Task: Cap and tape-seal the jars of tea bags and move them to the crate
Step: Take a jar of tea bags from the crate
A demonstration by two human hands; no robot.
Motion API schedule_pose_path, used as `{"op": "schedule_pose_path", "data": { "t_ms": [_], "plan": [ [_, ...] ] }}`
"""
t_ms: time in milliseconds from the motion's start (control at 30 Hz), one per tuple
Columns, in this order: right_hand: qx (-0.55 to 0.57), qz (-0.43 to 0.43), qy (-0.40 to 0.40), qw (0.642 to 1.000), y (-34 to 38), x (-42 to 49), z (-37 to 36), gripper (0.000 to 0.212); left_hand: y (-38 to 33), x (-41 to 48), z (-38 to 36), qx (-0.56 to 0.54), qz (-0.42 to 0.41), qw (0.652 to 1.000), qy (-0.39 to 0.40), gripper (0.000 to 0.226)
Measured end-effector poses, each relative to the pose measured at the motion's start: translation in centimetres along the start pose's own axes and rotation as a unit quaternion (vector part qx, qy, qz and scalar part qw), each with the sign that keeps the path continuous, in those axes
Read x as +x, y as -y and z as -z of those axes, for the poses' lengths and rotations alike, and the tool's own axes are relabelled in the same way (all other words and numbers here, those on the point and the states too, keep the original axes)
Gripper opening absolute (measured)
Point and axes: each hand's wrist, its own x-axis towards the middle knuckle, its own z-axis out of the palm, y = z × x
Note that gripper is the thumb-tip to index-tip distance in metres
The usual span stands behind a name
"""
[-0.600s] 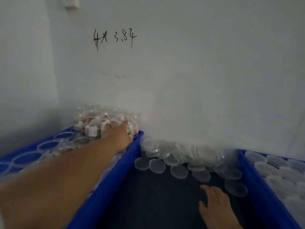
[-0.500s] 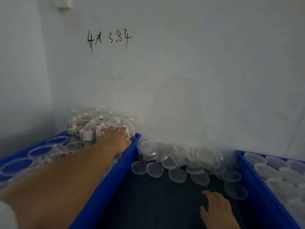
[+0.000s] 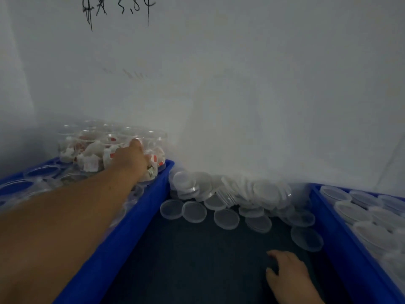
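the left arm (image 3: 72, 207) stretches bare and nearly straight from the lower left corner up and to the right, reaching far forward, wrist in line with the forearm. the left hand (image 3: 131, 157) shows its back to the camera, one fingertip raised at the far end; the other fingers are hidden behind the hand, so their grip cannot be judged. the right hand (image 3: 289, 275) lies low and near, palm down, fingers loosely bent and slightly spread, holding nothing.

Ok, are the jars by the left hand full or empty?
Full: the jars show white tea bags with red tags through clear walls.
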Motion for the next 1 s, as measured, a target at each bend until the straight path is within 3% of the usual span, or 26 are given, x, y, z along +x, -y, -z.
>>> {"op": "schedule_pose_path", "data": {
  "t_ms": [100, 200, 300, 433, 567, 667, 733, 867, 933, 1000],
  "plan": [
    [0.001, 0.003, -0.031, 1.000, 0.5, 1.4, 0.0, 0.046, -1.6, -1.1, 1.2, -0.045, -0.006, 0.998, -0.045, 0.021],
    [-0.014, 0.015, -0.070, 0.997, 1.1, 3.3, -0.1, 0.049, -3.9, -3.6, 4.2, -0.126, -0.098, 0.979, -0.126, 0.019],
    [-0.044, 0.031, -0.089, 0.995, 1.6, 5.8, -0.3, 0.057, -5.1, -7.9, 7.5, -0.196, -0.197, 0.948, -0.154, 0.020],
    [-0.078, 0.030, -0.057, 0.995, 1.6, 8.6, -0.9, 0.063, -4.8, -16.9, 8.6, -0.288, -0.253, 0.922, -0.061, 0.027],
    [-0.131, 0.013, -0.012, 0.991, 0.9, 9.1, -1.5, 0.059, -1.8, -22.7, 2.7, -0.245, -0.280, 0.925, 0.079, 0.017],
    [-0.200, 0.024, -0.041, 0.979, 0.8, 8.5, -1.8, 0.049, 1.1, -25.1, -2.1, -0.231, -0.268, 0.917, 0.186, 0.042],
    [-0.230, 0.015, -0.059, 0.971, 1.0, 7.9, -2.0, 0.055, 2.4, -25.8, -3.8, -0.200, -0.265, 0.915, 0.230, 0.057],
    [-0.174, -0.021, -0.044, 0.984, 1.3, 7.4, -2.3, 0.078, 4.1, -26.6, -5.7, -0.188, -0.288, 0.906, 0.248, 0.061],
    [-0.123, -0.045, -0.012, 0.991, 1.5, 7.3, -2.0, 0.079, 4.5, -27.0, -6.3, -0.180, -0.306, 0.900, 0.255, 0.057],
    [-0.139, -0.055, -0.013, 0.989, 1.7, 7.2, -1.5, 0.076, 4.6, -27.3, -6.5, -0.174, -0.312, 0.898, 0.256, 0.047]
  ]
}}
